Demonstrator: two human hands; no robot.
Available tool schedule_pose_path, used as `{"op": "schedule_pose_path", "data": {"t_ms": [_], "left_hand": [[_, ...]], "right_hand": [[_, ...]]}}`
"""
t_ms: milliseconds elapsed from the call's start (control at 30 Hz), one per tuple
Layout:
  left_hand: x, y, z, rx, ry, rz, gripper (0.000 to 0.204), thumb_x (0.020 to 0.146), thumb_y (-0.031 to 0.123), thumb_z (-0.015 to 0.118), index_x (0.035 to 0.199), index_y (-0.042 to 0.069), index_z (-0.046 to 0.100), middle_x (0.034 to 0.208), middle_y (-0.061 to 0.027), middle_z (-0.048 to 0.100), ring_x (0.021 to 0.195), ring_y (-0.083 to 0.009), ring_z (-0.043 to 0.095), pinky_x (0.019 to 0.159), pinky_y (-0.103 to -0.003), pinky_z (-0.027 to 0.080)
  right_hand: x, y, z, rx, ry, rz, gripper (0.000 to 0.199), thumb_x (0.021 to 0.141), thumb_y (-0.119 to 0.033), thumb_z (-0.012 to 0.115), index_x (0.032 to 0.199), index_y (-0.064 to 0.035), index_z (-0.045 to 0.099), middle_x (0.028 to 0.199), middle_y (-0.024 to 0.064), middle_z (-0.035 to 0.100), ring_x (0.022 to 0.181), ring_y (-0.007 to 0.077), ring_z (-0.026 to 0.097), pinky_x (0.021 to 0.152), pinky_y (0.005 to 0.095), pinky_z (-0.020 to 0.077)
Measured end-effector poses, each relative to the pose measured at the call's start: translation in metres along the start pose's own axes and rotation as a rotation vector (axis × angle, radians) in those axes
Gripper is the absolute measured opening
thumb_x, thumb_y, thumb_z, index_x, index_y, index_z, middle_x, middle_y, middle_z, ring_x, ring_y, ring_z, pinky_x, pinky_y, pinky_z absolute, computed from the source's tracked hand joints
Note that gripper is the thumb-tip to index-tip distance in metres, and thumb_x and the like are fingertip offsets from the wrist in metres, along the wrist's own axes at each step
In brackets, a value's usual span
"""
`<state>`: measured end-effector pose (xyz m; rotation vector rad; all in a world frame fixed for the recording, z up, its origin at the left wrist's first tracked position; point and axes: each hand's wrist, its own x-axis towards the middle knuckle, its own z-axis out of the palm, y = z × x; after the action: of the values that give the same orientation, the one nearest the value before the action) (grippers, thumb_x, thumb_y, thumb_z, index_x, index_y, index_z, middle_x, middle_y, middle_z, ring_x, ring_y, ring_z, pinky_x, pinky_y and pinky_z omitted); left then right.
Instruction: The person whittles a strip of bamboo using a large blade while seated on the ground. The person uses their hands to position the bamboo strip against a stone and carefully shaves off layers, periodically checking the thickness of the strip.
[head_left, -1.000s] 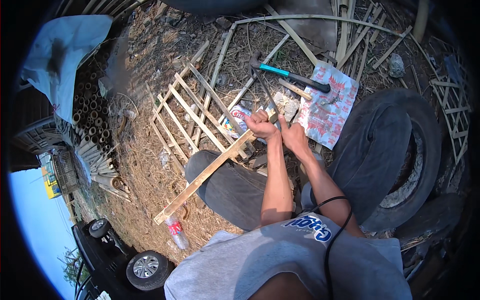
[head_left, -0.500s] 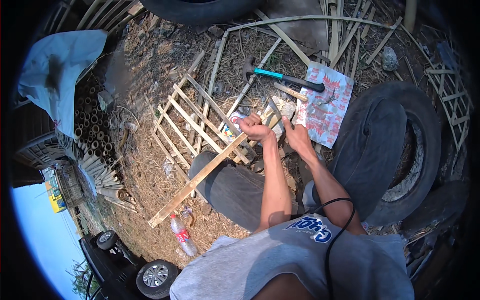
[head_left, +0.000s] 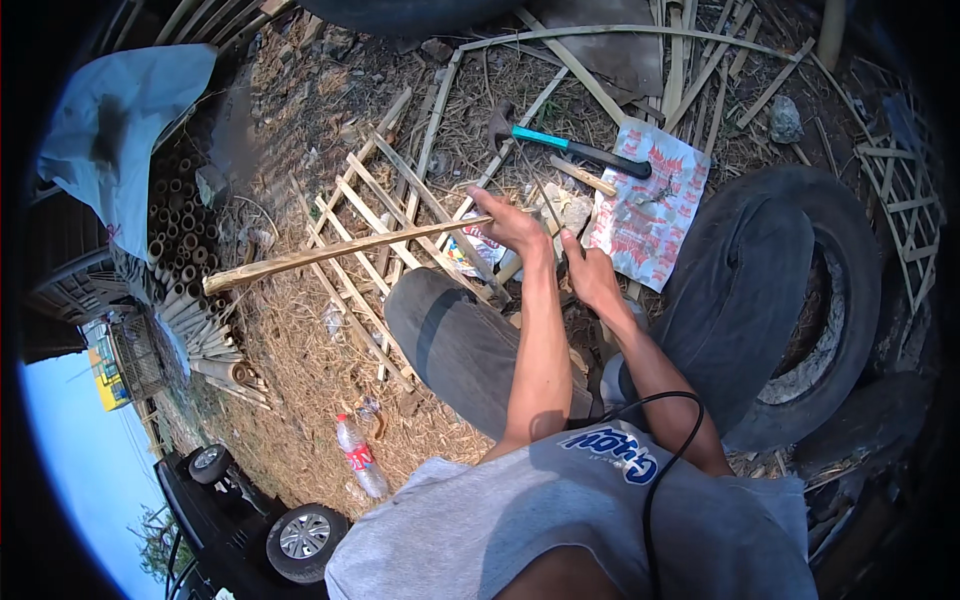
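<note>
While you sit over dry, straw-strewn ground outdoors, your left hand is curled closed around the near end of a wooden strip, which points out towards 9 o'clock. Your right hand is closed on a narrow-bladed tool, its handle hidden in your grip.

Taking your hands as the clock's centre, stacked bamboo poles lie far off at 9 o'clock, and a parked vehicle's wheel shows at 7. A slatted lattice lies at 9, partly crossed by the strip. The hammer rests towards 12, its grip end over the printed sheet at 2. At 4, a tyre sits beside your right leg; a plastic bottle lies at 7.
</note>
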<state>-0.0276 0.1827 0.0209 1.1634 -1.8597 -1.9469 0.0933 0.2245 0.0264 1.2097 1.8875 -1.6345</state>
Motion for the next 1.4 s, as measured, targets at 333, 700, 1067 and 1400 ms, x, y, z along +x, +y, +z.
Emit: {"op": "schedule_pose_path", "data": {"t_ms": [333,700,1067,1400], "left_hand": [[0.011,0.008,-0.01,-0.212,-0.253,0.009,0.043,0.097,0.052,0.057,0.087,0.011,0.05,0.071,0.0029,0.033,0.067,-0.0095,0.032,0.061,-0.028,0.027],[0.04,0.037,-0.03,-0.142,-0.538,0.289,0.031,0.095,0.029,0.067,0.076,0.006,0.058,0.07,-0.0038,0.055,0.062,-0.0166,0.06,0.071,-0.036,0.057],[0.008,0.091,-0.004,-0.199,-0.447,0.552,0.039,0.104,0.036,0.05,0.077,0.008,0.048,0.068,-0.001,0.047,0.062,-0.0125,0.046,0.06,-0.028,0.041],[0.026,0.071,-0.032,-0.128,-0.438,0.297,0.063,0.096,0.057,0.056,0.057,0.009,0.045,0.05,0.0024,0.042,0.048,-0.0093,0.042,0.047,-0.03,0.034]], "right_hand": [[0.003,0.012,0.003,-0.045,0.026,-0.017,0.079,0.094,-0.062,0.047,0.09,0.0142,0.069,0.089,0.0393,0.064,0.098,0.0502,0.065,0.089,0.0502,0.0489],[-0.006,-0.001,-0.019,0.007,-0.076,-0.059,0.085,0.093,-0.064,0.047,0.1,0.0183,0.065,0.098,0.0437,0.061,0.104,0.0514,0.063,0.095,0.0482,0.0465],[0.003,-0.02,-0.035,0.077,-0.135,-0.091,0.073,0.097,-0.061,0.047,0.061,0.0015,0.054,0.052,0.009,0.052,0.044,0.02,0.05,0.045,0.0384,0.04],[0.004,-0.061,-0.075,0.134,-0.284,0.079,0.058,0.097,-0.063,0.044,0.067,-0.0134,0.047,0.052,-0.0003,0.044,0.04,0.0127,0.041,0.04,0.0317,0.0329]]}}
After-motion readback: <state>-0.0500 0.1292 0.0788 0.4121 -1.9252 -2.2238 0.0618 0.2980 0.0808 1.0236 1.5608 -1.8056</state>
